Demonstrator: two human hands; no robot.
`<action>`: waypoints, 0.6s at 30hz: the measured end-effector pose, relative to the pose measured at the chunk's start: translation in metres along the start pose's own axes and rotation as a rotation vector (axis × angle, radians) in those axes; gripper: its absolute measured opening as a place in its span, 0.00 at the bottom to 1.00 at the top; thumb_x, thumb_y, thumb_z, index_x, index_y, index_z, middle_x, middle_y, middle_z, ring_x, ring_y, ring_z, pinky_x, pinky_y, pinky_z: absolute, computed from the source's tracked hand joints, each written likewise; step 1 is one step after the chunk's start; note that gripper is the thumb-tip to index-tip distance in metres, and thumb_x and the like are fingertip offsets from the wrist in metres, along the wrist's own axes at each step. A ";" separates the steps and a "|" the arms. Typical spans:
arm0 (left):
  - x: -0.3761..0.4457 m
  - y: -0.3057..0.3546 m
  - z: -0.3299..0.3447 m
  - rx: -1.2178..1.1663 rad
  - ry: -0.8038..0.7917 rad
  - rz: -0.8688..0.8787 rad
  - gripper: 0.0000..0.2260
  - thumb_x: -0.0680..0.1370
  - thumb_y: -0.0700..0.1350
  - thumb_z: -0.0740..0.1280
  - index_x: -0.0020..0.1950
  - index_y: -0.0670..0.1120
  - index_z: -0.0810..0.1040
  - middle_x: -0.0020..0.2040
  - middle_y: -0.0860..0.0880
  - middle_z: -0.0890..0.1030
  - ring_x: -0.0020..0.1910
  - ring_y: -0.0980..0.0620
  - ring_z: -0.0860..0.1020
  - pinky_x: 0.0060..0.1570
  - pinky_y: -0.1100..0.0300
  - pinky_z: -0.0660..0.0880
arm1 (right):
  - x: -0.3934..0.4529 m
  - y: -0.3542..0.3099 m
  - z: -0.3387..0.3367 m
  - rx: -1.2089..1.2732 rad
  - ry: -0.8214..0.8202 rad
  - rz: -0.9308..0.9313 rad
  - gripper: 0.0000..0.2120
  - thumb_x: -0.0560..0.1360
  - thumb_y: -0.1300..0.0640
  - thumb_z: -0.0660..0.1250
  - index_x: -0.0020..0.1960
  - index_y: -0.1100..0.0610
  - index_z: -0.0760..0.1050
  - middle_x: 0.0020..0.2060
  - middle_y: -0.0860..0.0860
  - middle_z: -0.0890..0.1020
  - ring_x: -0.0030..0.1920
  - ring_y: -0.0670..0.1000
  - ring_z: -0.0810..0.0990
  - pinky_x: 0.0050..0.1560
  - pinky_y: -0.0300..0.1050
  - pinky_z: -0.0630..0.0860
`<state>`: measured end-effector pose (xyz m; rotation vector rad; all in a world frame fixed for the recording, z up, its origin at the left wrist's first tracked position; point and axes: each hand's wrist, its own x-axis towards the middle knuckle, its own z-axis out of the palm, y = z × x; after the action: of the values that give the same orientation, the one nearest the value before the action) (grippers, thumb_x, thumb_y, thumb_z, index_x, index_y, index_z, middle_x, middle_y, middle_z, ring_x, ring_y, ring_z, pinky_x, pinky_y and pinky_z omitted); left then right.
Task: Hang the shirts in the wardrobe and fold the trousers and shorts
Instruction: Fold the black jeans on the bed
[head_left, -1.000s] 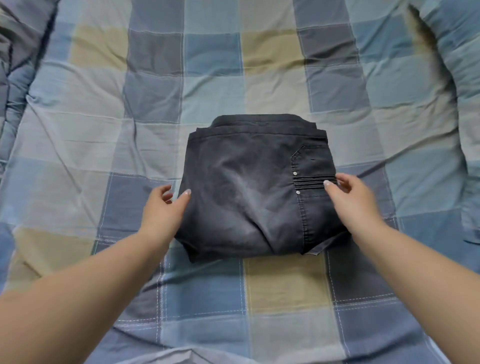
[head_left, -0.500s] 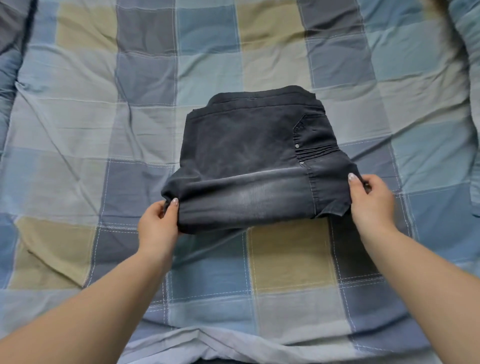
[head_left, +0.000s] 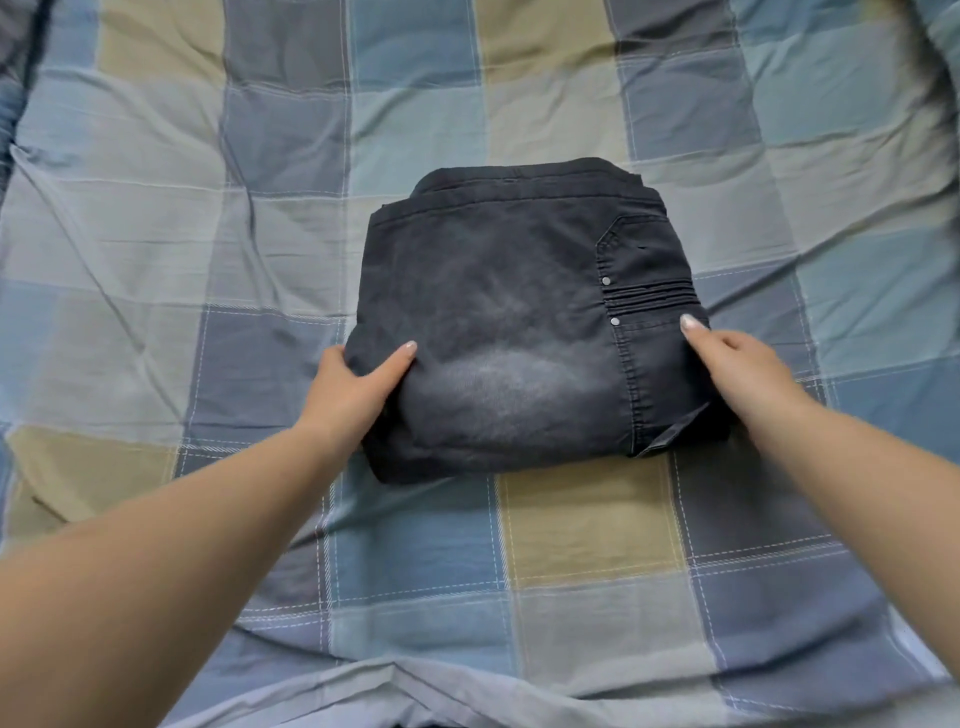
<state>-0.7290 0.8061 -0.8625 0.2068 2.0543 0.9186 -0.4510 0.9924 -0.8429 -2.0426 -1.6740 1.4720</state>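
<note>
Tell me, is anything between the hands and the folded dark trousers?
Nothing visible. The left hand and right hand already hold the folded trousers at its sides on the checked bedcover.

Bedroom (a home); checked quilt (head_left: 291, 270) covers bed.

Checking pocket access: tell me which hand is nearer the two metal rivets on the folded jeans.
Right. The right hand grips the folded jeans at their right edge, just beside the rivets; the left hand grips the opposite, left edge.

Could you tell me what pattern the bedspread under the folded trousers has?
Checked squares of blue, grey and beige on the bedspread, seen in the head view.
</note>
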 end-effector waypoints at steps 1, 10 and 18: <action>0.007 0.005 0.002 -0.035 -0.039 -0.001 0.38 0.60 0.68 0.75 0.63 0.48 0.74 0.56 0.52 0.82 0.53 0.53 0.81 0.58 0.54 0.76 | 0.008 -0.008 0.000 0.013 -0.046 -0.016 0.19 0.76 0.39 0.61 0.56 0.53 0.76 0.49 0.48 0.78 0.47 0.49 0.75 0.51 0.41 0.67; -0.011 0.017 0.029 -0.133 -0.207 0.042 0.16 0.72 0.52 0.74 0.57 0.52 0.78 0.54 0.55 0.83 0.54 0.55 0.81 0.59 0.57 0.75 | 0.006 0.003 0.024 0.219 -0.205 0.030 0.09 0.73 0.50 0.71 0.52 0.51 0.79 0.50 0.49 0.83 0.51 0.51 0.81 0.54 0.46 0.76; -0.079 0.026 0.018 -0.165 -0.176 0.077 0.11 0.72 0.46 0.74 0.53 0.52 0.79 0.46 0.58 0.85 0.45 0.61 0.83 0.46 0.62 0.75 | -0.066 0.018 -0.023 0.365 -0.252 0.078 0.03 0.76 0.54 0.68 0.49 0.51 0.79 0.49 0.49 0.84 0.49 0.50 0.82 0.51 0.46 0.78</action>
<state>-0.6708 0.7983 -0.8010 0.2694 1.8105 1.0732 -0.4170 0.9428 -0.8029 -1.8046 -1.2833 1.9609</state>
